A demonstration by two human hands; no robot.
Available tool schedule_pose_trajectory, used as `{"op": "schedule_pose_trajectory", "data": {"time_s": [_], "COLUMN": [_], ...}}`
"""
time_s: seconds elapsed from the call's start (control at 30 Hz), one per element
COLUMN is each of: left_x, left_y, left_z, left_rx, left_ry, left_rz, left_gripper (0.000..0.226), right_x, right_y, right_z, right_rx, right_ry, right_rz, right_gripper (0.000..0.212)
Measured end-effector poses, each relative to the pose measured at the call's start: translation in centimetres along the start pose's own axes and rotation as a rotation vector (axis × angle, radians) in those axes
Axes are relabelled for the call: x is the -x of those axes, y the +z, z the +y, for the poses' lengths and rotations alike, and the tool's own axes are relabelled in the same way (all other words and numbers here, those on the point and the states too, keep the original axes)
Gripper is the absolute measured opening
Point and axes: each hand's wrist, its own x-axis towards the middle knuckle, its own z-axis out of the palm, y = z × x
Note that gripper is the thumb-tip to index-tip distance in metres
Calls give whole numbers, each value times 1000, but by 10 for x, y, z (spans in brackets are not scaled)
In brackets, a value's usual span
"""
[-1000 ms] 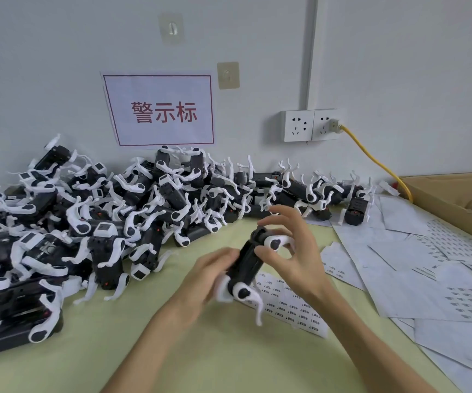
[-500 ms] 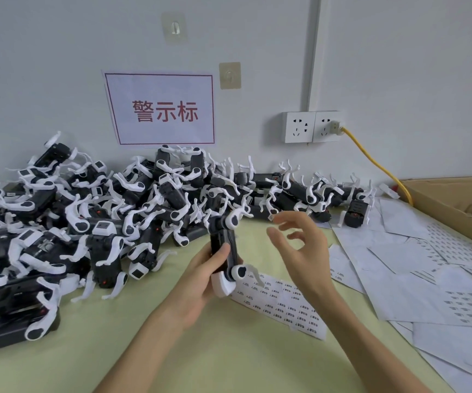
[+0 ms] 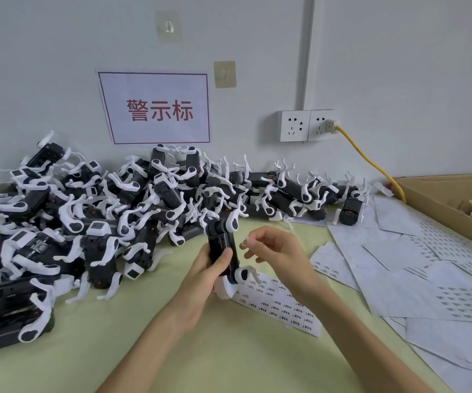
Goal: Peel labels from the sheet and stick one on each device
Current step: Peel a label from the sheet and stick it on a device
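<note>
Black device [image 3: 221,251] stands upright in our left hand [image 3: 203,276], which grasps it; our right hand [image 3: 281,253] pinches a small label [image 3: 245,241].

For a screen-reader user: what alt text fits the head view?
A left hand grips a black-and-white device upright while the right hand pinches a small label beside it, over a label sheet. A pile of devices lies behind.

Device [image 3: 221,252]: matt black plastic body with smooth, slightly glossy white plastic arms. Label [image 3: 245,241]: small printed paper. Sheet [image 3: 278,303]: thin white paper, matt. Table [image 3: 121,344]: smooth, matt pale-green covering. Box [image 3: 438,211]: brown corrugated cardboard. Sign [image 3: 155,107]: white paper.
</note>
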Motion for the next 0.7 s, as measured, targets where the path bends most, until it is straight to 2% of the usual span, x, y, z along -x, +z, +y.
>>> {"op": "schedule_pose_trajectory", "data": {"time_s": [0.5, 0.7], "left_x": [2, 4], "left_y": [7, 9], "left_z": [-3, 0], "left_rx": [-69, -114], "left_ry": [-15, -19], "left_rz": [-19, -16], "left_gripper": [51, 31], "right_x": [-1, 0], "right_y": [5, 7], "right_z": [7, 4], "right_rx": [109, 119], "right_ry": [-1, 2], "right_rz": [81, 100], "right_gripper": [12, 12]}}
